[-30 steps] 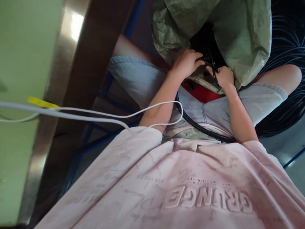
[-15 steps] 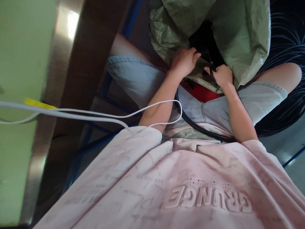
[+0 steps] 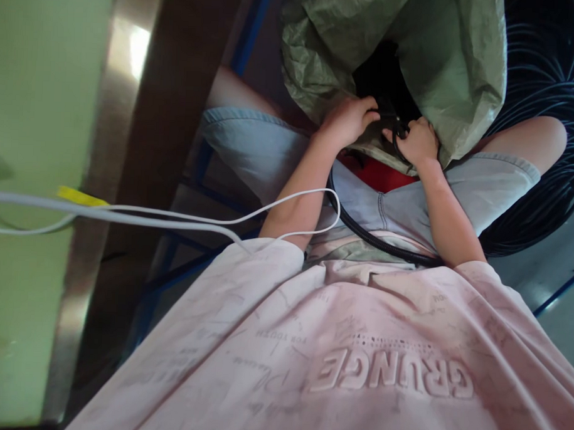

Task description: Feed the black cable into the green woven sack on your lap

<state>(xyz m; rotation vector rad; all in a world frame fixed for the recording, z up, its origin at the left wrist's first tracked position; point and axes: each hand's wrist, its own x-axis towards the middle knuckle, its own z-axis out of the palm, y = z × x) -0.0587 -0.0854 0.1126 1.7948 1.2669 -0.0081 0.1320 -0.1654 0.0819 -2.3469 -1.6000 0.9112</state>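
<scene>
Pink shirt nearest, unmoved. White cable across lap from left, same place. Black corrugated hose curves over shorts, runs up to hands at mouth of green sack. Right hand clenched on hose loop, fist tighter than half second ago. Left hand grasping hose at sack mouth, fingers reached further in. Black hose coil far right, unchanged.

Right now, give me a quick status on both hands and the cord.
Left hand on the sack mouth. Right hand gripping the black cord. Sack folds hide the rest of the cord.
</scene>
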